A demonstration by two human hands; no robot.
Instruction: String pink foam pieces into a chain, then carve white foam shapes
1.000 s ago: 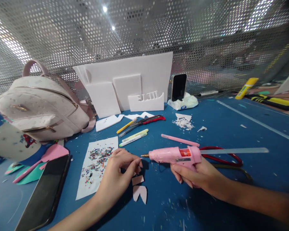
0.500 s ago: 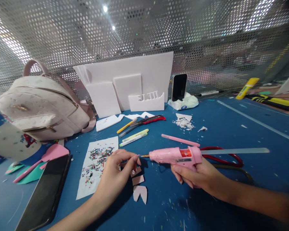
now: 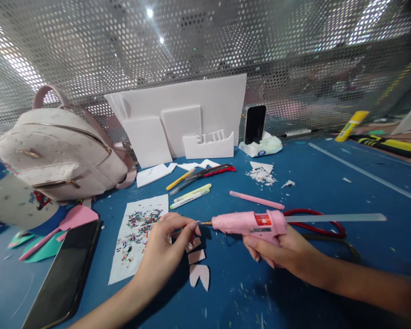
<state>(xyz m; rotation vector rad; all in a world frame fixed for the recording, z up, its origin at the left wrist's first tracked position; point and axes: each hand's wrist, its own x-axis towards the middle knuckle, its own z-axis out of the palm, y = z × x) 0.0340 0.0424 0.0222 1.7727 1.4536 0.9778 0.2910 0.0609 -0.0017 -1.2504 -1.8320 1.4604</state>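
The pink glue gun (image 3: 245,223), a translucent stick (image 3: 339,218) jutting from its rear, points its nozzle (image 3: 207,223) left near pink cutouts (image 3: 196,257).

Readable text: none | white marker (image 3: 191,198): print too small | white packet (image 3: 272,144): blue logo (image 3: 262,153) illegible

Right hand (image 3: 289,249) grips pink glue gun (image 3: 234,222), nozzle (image 3: 207,223) at curled left hand (image 3: 167,242); pink cutouts (image 3: 196,257), bead-strewn paper (image 3: 118,273) nearby.
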